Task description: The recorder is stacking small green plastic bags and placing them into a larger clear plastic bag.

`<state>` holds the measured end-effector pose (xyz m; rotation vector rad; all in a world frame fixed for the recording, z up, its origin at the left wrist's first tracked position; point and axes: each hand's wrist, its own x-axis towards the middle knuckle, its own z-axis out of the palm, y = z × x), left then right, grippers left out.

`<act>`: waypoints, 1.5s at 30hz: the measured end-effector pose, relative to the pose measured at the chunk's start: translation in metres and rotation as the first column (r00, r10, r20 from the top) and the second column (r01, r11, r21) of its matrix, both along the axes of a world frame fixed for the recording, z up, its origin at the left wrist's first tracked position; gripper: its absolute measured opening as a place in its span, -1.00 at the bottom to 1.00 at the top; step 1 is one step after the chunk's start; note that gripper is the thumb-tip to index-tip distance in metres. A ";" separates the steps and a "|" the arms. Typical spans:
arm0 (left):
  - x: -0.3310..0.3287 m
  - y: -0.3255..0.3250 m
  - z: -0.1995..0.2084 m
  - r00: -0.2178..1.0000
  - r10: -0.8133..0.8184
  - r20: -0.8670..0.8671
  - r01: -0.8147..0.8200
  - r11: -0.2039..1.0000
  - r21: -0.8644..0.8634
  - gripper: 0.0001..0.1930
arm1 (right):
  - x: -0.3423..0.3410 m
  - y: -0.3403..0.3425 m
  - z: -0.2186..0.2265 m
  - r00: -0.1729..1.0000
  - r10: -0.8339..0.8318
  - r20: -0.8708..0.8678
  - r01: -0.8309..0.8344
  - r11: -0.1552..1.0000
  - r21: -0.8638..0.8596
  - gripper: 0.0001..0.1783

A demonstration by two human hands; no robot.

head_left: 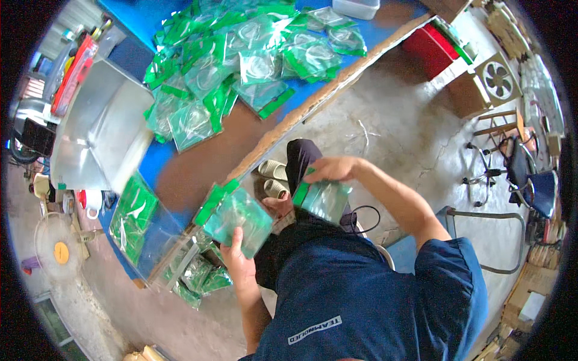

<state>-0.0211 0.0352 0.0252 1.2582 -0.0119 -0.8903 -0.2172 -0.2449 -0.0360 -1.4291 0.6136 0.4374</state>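
My left hand (238, 260) grips a clear plastic packet (244, 219) with a green strip along its top, the thumb lying on its face. In my right hand (334, 169) is a second clear packet (328, 201), pinched near its green edge and hanging over my lap. The two packets are apart from each other. A large heap of similar packets (241, 54) covers the far part of the blue table (165, 171); several show coiled, pale contents, which I cannot make out clearly.
A stack of green and clear sleeves (135, 210) lies at the table's left end. Below it, more packets (201, 274) sit in an open container. A metal tray (102, 129) stands left of the heap. Rightward are a box fan (498, 79), a wheeled chair (481, 171) and a metal frame (521, 240).
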 end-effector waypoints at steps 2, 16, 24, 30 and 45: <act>0.007 0.013 0.000 0.999 0.004 -0.033 -0.005 1.000 -0.018 -0.51 | -0.010 -0.035 -0.018 0.957 -0.277 -0.084 0.276 0.961 -0.015 -0.57; 0.004 0.007 0.015 0.981 0.052 -0.184 -0.089 0.976 -0.200 -0.51 | 0.114 0.034 0.127 0.793 0.429 0.431 -0.173 0.839 -0.516 -0.63; 0.027 0.033 0.001 0.956 0.113 -0.271 -0.199 0.928 -0.316 -0.51 | 0.207 0.049 0.074 0.701 0.694 0.165 0.203 0.028 -0.979 -0.11; 0.038 0.077 -0.026 0.909 0.081 -0.408 -0.241 0.901 -0.359 -0.46 | 0.168 0.056 0.048 0.441 0.745 0.501 0.429 0.315 -0.847 -0.49; 0.038 0.085 -0.033 0.931 0.096 -0.352 -0.204 0.937 -0.284 -0.40 | 0.075 0.026 0.077 0.861 0.393 0.322 -0.291 0.901 -0.320 -0.68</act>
